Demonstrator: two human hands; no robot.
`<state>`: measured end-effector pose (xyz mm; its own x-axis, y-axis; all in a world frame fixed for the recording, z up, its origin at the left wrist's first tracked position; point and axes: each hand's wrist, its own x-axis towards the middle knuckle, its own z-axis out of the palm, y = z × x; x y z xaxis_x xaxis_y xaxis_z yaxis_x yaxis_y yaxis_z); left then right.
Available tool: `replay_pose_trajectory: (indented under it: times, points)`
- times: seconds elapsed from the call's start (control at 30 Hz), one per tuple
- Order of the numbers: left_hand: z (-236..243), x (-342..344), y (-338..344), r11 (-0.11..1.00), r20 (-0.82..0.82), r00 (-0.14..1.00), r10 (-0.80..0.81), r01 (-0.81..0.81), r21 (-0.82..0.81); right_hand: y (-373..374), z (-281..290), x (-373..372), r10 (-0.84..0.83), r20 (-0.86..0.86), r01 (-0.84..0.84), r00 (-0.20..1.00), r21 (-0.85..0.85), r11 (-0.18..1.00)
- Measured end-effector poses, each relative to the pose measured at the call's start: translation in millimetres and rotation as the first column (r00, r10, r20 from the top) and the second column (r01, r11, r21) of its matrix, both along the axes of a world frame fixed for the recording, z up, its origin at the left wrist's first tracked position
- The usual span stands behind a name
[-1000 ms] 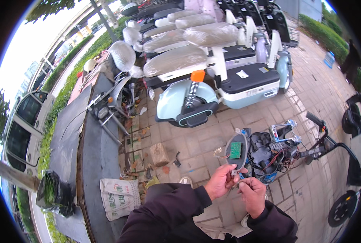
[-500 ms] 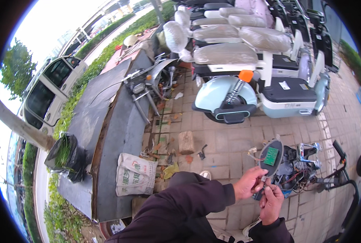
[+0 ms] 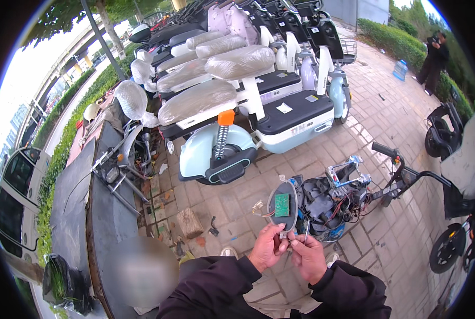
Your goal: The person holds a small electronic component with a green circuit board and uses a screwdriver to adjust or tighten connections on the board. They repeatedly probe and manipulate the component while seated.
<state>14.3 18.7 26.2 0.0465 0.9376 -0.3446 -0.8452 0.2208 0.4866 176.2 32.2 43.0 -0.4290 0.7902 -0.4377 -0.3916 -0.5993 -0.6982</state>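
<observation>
Both my hands are together in front of me at an oval dark grey shell (image 3: 285, 187) with a green circuit board (image 3: 282, 205) inside it. My left hand (image 3: 267, 248) pinches the shell's lower end between thumb and fingers. From the shell's left side hang thin wires with a pale plug (image 3: 257, 206). Close beside, my right hand (image 3: 308, 257) is closed with its fingertips pressed together, almost touching the left thumb. A thin metallic shaft (image 3: 307, 231) rises from these fingers; its kind is unclear. What lies between the fingertips is too small to make out.
Just beyond my hands, a heap of dark parts and cables (image 3: 322, 207) lies on the paving. A handlebar (image 3: 385, 150) stands right of it. Light blue electric scooters (image 3: 296, 119) are parked ahead. A wooden block (image 3: 189, 223) and a grey metal ledge (image 3: 101, 212) are to the left.
My view has turned right, so the scooters and my hands sit farther left in the picture. A thin shaft now shows above my right fingers. The left hand keeps its hold on the shell.
</observation>
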Motion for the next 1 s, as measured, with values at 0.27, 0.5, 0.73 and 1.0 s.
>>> replay_pose_trajectory:
  times: [0.27,0.5,0.73,1.0]
  points:
    - [-0.9,1.7,0.1,1.0,-0.01,1.0,-0.018,0.018,0.024,-0.5,1.8,2.0,0.004,-0.038,-0.004,0.999,-0.001,1.0]
    - [-1.4,0.4,-0.3,1.0,0.003,1.0,-0.008,0.008,-0.021,-0.3,1.7,2.5,0.039,-0.003,-0.038,0.999,0.041,0.998]
    - [3.3,0.6,-1.8,0.999,-0.061,0.997,-0.038,0.036,-0.022,2.7,4.1,4.2,0.052,0.055,-0.055,0.997,0.052,0.997]
    - [-12.2,0.5,-0.9,0.983,-0.171,0.981,-0.096,0.067,-0.17,2.1,-1.2,5.3,0.069,0.03,-0.07,0.997,0.033,0.997]
